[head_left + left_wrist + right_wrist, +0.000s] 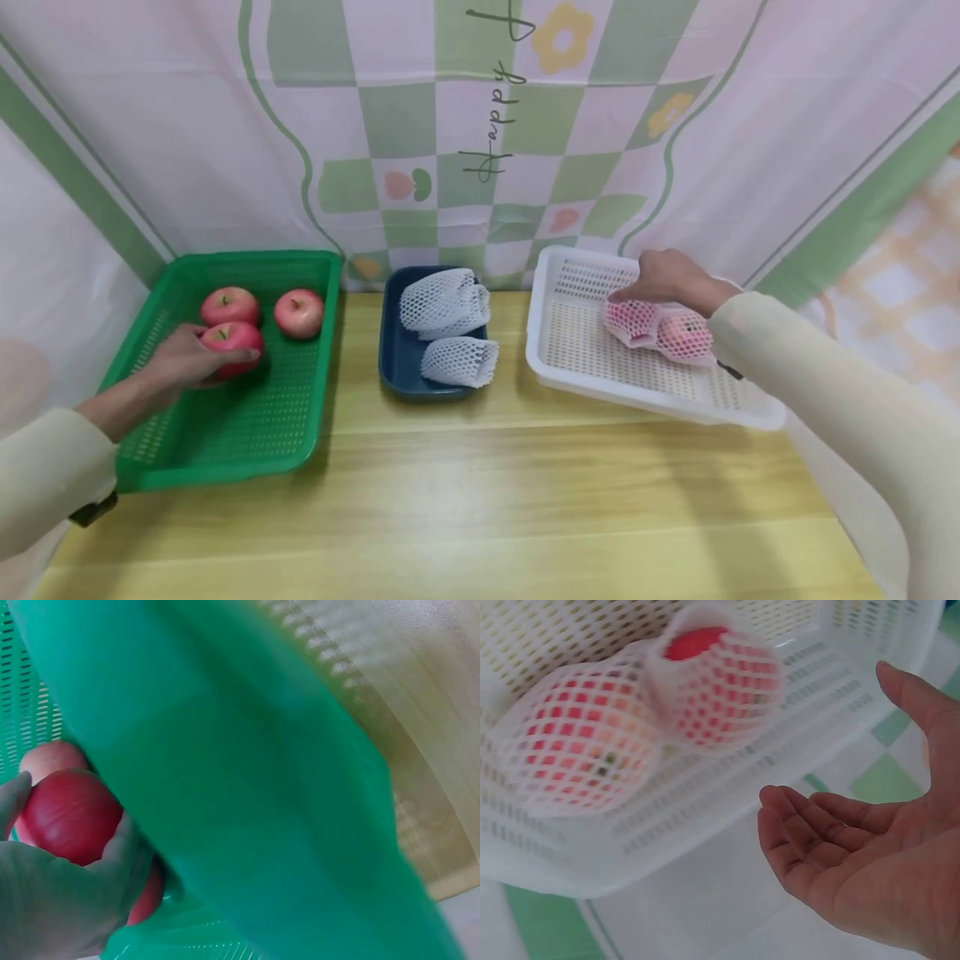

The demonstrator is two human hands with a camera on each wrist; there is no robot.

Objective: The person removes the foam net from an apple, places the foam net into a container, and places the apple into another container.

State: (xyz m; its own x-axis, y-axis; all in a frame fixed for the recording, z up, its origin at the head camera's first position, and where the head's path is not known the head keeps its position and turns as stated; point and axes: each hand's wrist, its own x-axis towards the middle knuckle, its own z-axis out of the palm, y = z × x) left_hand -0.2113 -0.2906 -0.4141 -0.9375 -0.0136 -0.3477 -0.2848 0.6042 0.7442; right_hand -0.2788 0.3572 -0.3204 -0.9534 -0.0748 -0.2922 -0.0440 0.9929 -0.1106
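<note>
Head view: left hand (183, 357) round apple (234, 338).

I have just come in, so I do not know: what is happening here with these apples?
A person is handling apples with both arms spread over a table. The left hand grips a red apple in the green basket, where two other apples lie. The right hand, its fingers relaxed, is at the white basket, which holds two netted apples. Between the baskets, white foam nets lie in a blue tray.
</note>
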